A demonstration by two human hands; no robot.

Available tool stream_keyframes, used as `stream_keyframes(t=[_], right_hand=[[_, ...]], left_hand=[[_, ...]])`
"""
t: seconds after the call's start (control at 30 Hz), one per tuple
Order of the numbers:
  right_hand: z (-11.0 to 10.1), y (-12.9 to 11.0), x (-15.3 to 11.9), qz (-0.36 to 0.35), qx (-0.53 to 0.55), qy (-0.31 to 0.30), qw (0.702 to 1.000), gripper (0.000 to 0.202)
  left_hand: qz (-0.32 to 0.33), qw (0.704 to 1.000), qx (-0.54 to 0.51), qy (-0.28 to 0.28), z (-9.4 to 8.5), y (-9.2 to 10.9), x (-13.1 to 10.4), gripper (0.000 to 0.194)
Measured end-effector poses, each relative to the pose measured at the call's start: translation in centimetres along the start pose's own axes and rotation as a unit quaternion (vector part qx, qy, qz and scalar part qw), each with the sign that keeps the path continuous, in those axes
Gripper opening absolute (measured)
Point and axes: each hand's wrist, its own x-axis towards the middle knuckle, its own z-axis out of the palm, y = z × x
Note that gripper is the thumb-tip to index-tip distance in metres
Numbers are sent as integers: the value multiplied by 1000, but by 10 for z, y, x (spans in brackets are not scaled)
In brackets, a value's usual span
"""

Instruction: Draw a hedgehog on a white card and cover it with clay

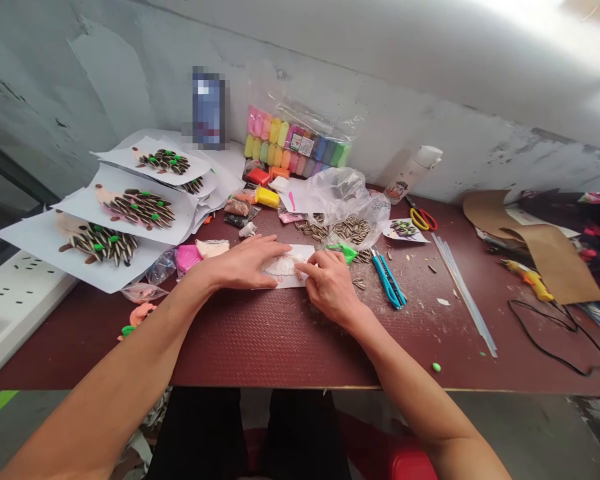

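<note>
A small white card (pixel 304 251) with a pencil-like outline lies on the dark red table, and pale modelling clay (pixel 283 265) is spread inside the drawing. My left hand (pixel 250 261) rests over the card's left side, its fingers stretched out and apart. From the right, my right hand (pixel 331 280) presses the clay with its index fingertip; the other fingers are curled in, and nothing shows in them. Just behind that hand is a lump of green clay (pixel 344 251). Striped sunflower seeds (pixel 347 230) spill from a clear plastic bag (pixel 353 190) beyond the card.
Hedgehog pictures made with seeds (pixel 137 208) are stacked at left beside a power strip (pixel 10 300). A pack of coloured clay (pixel 297 143) leans on the wall. Rightward lie a teal cutter (pixel 389 280), scissors (pixel 423 217), glue sticks (pixel 464 293) and a glue gun (pixel 530 277) with its cord.
</note>
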Motion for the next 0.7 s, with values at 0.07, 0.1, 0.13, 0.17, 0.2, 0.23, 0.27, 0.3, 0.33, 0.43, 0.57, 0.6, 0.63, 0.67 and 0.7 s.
stream_keyframes(t=[0.07,0.1,0.13,0.17,0.2,0.23,0.27,0.3,0.33,0.43,0.57,0.6,0.63,0.67,0.7], right_hand=[[1,-1,0,1,-20,-13,1000,25],[1,-2,0,0,-28,-21,999,25],[0,-3,0,-1,-32,-31,999,25],[0,-4,0,-3,-35,-40,999,25],[0,-5,0,-5,-35,-49,998,26],[-1,-6,-1,-7,-35,-56,998,26],[-1,-7,-1,-8,-35,-60,998,25],[-2,-9,-1,-9,-34,-62,997,25],[-2,-10,-1,-11,-35,-64,997,25],[-3,-14,-1,-18,-42,-70,996,25],[-5,-15,-3,-28,-60,-88,994,24],[-7,-13,-4,-32,-59,-91,994,23],[-8,-12,-5,-35,-53,-92,994,23],[-9,-10,-6,-38,-43,-90,994,24],[-11,-8,-7,-37,-30,-84,995,26]], left_hand=[[1,1000,2,0,-1,2,0,75],[1,1000,2,-1,-1,2,0,75],[0,1000,3,-2,-1,3,0,75],[0,1000,5,-2,-2,3,0,75],[1,1000,6,-1,-2,4,0,75],[2,1000,8,1,-2,4,0,74],[6,1000,11,5,-2,5,0,74],[12,1000,15,10,-2,5,0,73],[20,999,19,16,-1,6,0,72],[40,998,28,33,3,9,1,71],[41,997,23,65,10,13,5,66],[42,996,18,75,11,14,5,66],[45,996,12,82,12,15,6,65],[49,995,7,86,12,15,6,64],[54,995,3,86,11,15,6,63]])
